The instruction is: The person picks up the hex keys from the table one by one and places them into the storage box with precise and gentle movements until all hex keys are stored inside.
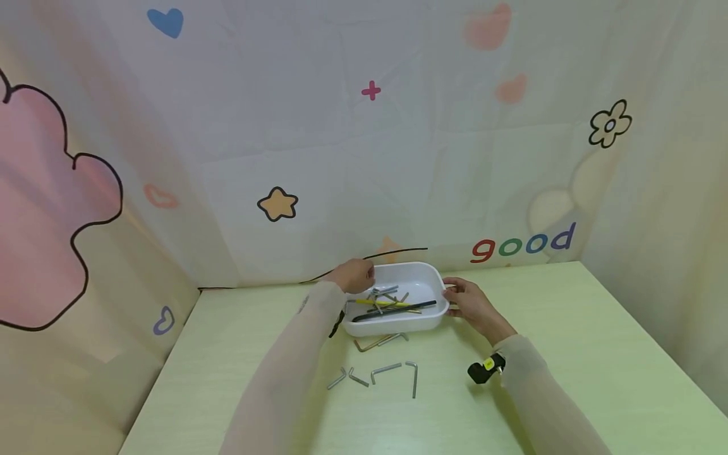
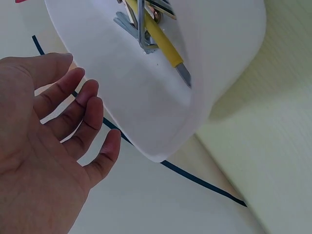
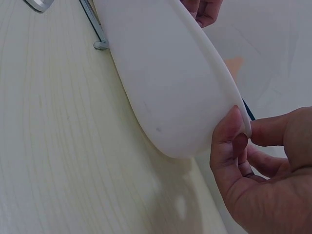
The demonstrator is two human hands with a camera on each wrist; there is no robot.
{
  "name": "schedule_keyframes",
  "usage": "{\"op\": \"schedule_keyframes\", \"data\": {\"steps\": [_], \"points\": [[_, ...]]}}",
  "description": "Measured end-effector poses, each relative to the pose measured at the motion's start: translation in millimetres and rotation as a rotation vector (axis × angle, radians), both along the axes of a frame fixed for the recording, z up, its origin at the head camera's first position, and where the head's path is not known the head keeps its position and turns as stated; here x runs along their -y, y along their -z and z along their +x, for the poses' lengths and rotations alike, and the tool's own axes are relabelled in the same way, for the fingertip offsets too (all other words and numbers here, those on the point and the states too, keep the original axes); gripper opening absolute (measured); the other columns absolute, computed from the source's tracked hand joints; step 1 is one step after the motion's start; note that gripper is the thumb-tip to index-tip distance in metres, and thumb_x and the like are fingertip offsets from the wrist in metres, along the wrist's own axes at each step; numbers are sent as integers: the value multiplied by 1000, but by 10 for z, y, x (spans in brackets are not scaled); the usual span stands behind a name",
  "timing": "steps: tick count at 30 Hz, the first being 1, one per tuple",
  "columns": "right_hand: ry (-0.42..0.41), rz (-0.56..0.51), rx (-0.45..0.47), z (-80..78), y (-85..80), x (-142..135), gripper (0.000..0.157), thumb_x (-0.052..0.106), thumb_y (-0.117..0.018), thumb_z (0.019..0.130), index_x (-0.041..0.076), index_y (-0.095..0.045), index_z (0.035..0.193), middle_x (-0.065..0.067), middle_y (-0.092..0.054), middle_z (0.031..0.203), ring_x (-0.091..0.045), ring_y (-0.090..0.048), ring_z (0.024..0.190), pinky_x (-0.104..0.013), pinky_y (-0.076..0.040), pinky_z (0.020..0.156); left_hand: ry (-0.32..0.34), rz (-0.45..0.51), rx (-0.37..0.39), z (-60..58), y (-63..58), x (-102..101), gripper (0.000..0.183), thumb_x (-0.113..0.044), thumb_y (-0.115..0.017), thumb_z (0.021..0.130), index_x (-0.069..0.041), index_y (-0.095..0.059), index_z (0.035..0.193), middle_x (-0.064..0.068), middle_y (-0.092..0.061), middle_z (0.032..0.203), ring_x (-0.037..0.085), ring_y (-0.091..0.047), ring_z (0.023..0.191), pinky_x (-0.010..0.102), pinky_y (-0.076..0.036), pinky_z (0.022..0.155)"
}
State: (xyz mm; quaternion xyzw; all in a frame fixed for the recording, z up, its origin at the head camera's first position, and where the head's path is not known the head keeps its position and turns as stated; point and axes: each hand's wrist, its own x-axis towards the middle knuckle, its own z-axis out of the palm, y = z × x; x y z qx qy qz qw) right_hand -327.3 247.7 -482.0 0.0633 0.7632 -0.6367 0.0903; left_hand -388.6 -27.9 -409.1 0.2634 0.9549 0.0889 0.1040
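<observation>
A white plastic tray (image 1: 398,327) holds L-shaped hex keys (image 1: 392,291), a long black hex key (image 1: 395,311) and a thin yellow rod with a grey end (image 2: 165,45). My right hand (image 1: 471,304) grips the tray's right end, its thumb and fingers pinching the rim in the right wrist view. At the back left rim is my left hand (image 1: 354,276), its fingers loosely bent with no thing seen between them in the left wrist view. Whether those fingertips touch the rim, I cannot tell. The tray's left end is partly behind the left arm.
Several hex keys lie on the pale green table (image 1: 455,404) before the tray, including a silver one (image 1: 414,379) and a brass-coloured one (image 1: 370,344). A printed curtain (image 1: 341,158) hangs right behind the table's back edge.
</observation>
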Motion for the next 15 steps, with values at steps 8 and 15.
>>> {"op": "schedule_keyframes", "data": {"steps": [8,15], "points": [[-3,2,-6,-6,9,10,45,9,-47,102,5,-40,147,-15,-47,120,-24,-55,97,-24,-55,74,61,30,-21,100,-22,-38,16,-26,-51,102,-14,-60,108,1,-64,104,14,-58,89,33,-50,82],[14,10,11,5,23,2,44,10,-47,103,8,-41,147,-13,-47,120,-24,-53,99,-25,-55,75,117,30,-75,205,-58,-1,23,-30,-51,102,-13,-59,116,0,-64,110,14,-59,94,33,-51,87]]}}
